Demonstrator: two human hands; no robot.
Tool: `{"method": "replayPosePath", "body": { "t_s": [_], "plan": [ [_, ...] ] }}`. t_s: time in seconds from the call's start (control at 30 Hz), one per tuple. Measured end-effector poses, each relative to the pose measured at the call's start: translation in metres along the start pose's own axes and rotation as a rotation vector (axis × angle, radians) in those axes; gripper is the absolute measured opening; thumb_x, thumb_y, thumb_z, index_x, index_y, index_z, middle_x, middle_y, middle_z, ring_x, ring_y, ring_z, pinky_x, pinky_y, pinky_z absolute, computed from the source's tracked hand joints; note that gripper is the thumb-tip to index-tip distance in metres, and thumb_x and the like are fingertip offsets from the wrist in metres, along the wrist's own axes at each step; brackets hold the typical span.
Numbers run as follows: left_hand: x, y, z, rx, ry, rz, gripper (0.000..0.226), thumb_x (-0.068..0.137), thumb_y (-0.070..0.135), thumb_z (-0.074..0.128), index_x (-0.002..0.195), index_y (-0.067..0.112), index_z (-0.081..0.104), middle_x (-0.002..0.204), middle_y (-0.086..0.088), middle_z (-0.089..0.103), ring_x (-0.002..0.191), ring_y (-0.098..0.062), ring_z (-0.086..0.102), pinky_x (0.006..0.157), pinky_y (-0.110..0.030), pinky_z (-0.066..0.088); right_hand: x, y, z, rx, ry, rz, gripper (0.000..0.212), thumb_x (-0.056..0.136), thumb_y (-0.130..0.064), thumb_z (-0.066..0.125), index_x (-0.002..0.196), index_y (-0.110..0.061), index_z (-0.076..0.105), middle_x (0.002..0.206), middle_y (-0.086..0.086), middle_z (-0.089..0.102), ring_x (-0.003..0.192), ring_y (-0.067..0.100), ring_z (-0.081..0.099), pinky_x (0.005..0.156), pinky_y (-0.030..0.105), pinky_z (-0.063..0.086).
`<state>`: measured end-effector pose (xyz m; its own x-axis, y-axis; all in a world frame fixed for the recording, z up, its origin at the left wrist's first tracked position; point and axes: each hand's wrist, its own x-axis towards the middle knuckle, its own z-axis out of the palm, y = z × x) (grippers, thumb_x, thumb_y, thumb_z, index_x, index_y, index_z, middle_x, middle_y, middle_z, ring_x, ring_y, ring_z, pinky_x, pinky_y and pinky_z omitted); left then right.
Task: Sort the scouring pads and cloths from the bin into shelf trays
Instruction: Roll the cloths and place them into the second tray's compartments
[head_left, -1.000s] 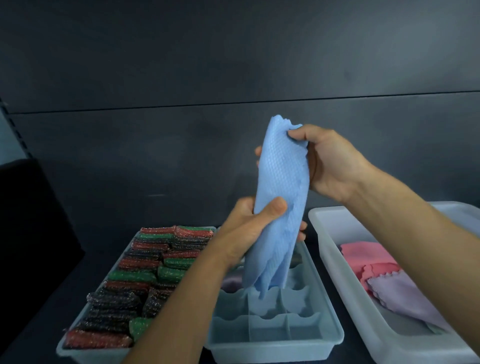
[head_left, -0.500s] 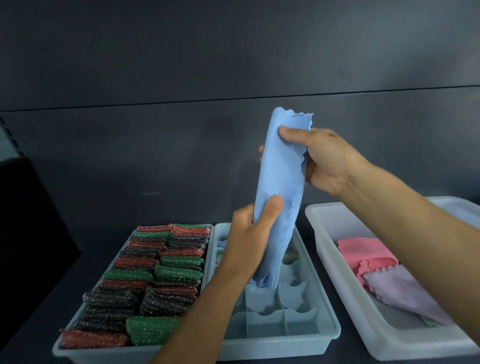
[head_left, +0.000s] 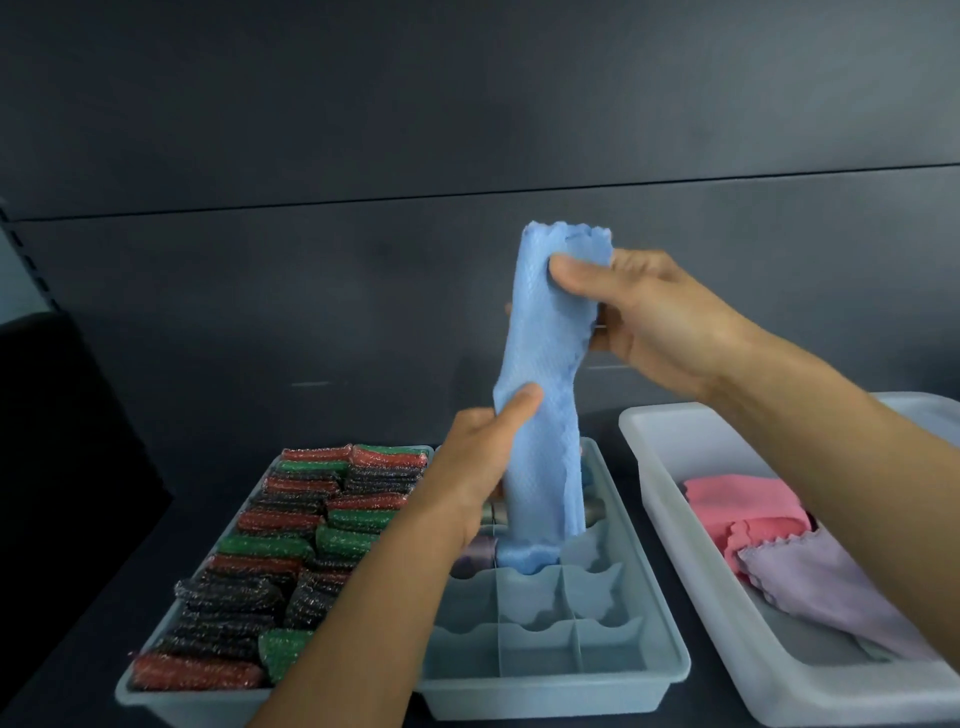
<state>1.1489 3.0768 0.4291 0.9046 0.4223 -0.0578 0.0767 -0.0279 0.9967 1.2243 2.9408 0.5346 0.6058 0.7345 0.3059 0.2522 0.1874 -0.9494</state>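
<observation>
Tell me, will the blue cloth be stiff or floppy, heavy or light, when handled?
Probably floppy: the blue cloth hangs twisted between the right hand and left hand, its lower end crumpling into the divided tray. Likely light, since a thumb pinch holds it up.

A dark grey back wall (head_left: 311, 104) of matte panels fills the upper view, crossed by a thin horizontal seam (head_left: 467, 195). Below it lies a dark shelf (head_left: 98, 597). At the left stand a black block (head_left: 62, 441) and a slotted upright (head_left: 25, 254), dimly lit.

Head view, downward, near shelf trays (head_left: 550, 670)
</observation>
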Motion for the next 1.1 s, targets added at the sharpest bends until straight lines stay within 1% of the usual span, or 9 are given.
{"method": "replayPosePath", "body": {
  "t_s": [0.13,0.27,0.4,0.57,0.67,0.77,0.87,1.0,1.1],
  "plan": [
    [-0.001,0.007,-0.008,-0.317,-0.143,-0.195,0.042,0.092,0.041,0.055,0.116,0.008,0.067,0.111,-0.013,0.072,0.101,-0.029,0.069,0.081,-0.038,0.054,-0.023,0.028,0.002,-0.42,-0.051,-0.241,0.022,0.093,-0.017,0.059,0.088,0.001,0.071,0.073,0.003,0.068,0.071,0.001,0.059,0.069,0.013,0.047],
    [0.001,0.009,-0.017,-0.643,-0.183,-0.271,0.043,0.088,0.03,0.042,0.114,0.003,0.063,0.098,-0.016,0.066,0.085,-0.027,0.063,0.081,-0.039,0.051,-0.038,0.073,0.0,-0.845,-0.159,-0.433,0.032,0.09,-0.035,0.055,0.112,-0.019,0.072,0.119,-0.007,0.068,0.114,0.006,0.058,0.098,0.026,0.045],
    [0.001,0.01,-0.022,-0.635,-0.195,-0.326,0.075,0.093,0.063,0.036,0.124,0.001,0.062,0.1,-0.019,0.068,0.086,-0.029,0.067,0.083,-0.041,0.052,-0.044,0.093,-0.009,-0.955,-0.188,-0.476,0.042,0.086,-0.044,0.057,0.124,-0.027,0.065,0.138,-0.007,0.055,0.132,0.008,0.044,0.105,0.036,0.041],
    [0.003,0.006,-0.015,-0.577,-0.108,-0.298,0.043,0.099,0.022,0.043,0.132,-0.003,0.054,0.108,-0.017,0.063,0.091,-0.026,0.061,0.087,-0.038,0.05,-0.041,0.101,-0.009,-1.348,-0.25,-0.662,0.062,0.084,-0.06,0.055,0.133,-0.023,0.054,0.143,-0.002,0.05,0.135,0.016,0.042,0.103,0.028,0.034],
    [0.004,-0.002,-0.014,-0.546,-0.101,-0.324,0.038,0.098,0.021,0.044,0.127,-0.001,0.056,0.103,-0.015,0.065,0.092,-0.027,0.062,0.083,-0.039,0.051,-0.04,0.105,-0.003,-1.117,-0.055,-0.65,0.033,0.083,-0.032,0.058,0.112,-0.018,0.068,0.118,-0.007,0.067,0.113,0.011,0.058,0.089,0.025,0.041],
    [0.004,-0.01,-0.014,-0.358,-0.114,-0.19,0.057,0.098,0.055,0.038,0.133,0.015,0.058,0.125,-0.007,0.066,0.111,-0.024,0.063,0.092,-0.043,0.05,-0.041,0.095,0.01,-0.479,0.12,-0.276,0.019,0.087,-0.002,0.058,0.092,-0.017,0.068,0.082,-0.017,0.069,0.077,-0.002,0.061,0.073,0.015,0.046],
    [-0.004,-0.011,-0.015,-0.258,-0.253,-0.031,0.081,0.078,0.08,0.038,0.128,0.022,0.063,0.123,-0.011,0.068,0.119,-0.027,0.062,0.103,-0.046,0.046,-0.033,0.089,0.01,-0.156,0.134,0.035,0.008,0.092,-0.006,0.06,0.089,-0.006,0.067,0.074,-0.002,0.067,0.065,0.008,0.058,0.06,0.021,0.046],
    [-0.012,-0.01,-0.01,-0.151,-0.12,0.154,0.045,0.08,0.047,0.068,0.109,0.012,0.071,0.104,-0.017,0.073,0.101,-0.037,0.069,0.095,-0.057,0.051,-0.031,0.09,0.011,-0.099,0.103,0.117,0.017,0.096,-0.013,0.055,0.096,0.003,0.062,0.074,0.016,0.056,0.058,0.018,0.049,0.049,0.025,0.038],
    [-0.011,-0.013,-0.009,-0.198,0.003,0.237,0.031,0.077,0.03,0.069,0.101,0.011,0.07,0.096,-0.014,0.074,0.086,-0.027,0.069,0.085,-0.048,0.053,-0.034,0.093,0.013,-0.049,0.118,0.067,0.009,0.095,-0.009,0.056,0.094,-0.008,0.065,0.07,0.018,0.051,0.056,0.023,0.041,0.048,0.029,0.034]
  ]
}}
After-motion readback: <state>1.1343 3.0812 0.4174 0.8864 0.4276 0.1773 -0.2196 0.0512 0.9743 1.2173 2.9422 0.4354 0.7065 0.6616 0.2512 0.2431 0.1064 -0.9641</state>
